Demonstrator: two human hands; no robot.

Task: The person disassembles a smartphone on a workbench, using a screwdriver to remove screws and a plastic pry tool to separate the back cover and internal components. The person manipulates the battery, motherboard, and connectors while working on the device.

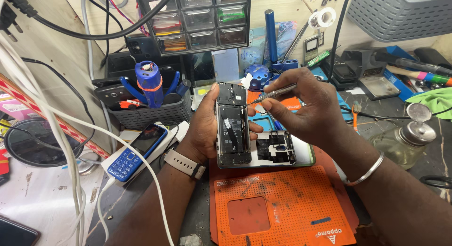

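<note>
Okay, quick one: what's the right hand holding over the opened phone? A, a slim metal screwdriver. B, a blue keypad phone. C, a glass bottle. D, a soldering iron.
A: the right hand pinches a slim metal screwdriver, its tip at the opened phone that the left hand holds.

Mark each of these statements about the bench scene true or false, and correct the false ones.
1. The left hand holds an opened phone upright. True.
2. The right hand holds a soldering iron. False: it holds a thin metal screwdriver, its tip at the phone's upper part.
3. A blue keypad phone lies left of the left wrist. True.
4. The orange mat lies on top of the opened phone. False: the mat lies on the bench, nearer the camera, below the hands.
5. The watch is on the right wrist. False: it is on the left; the right wrist wears a metal bangle.
</note>
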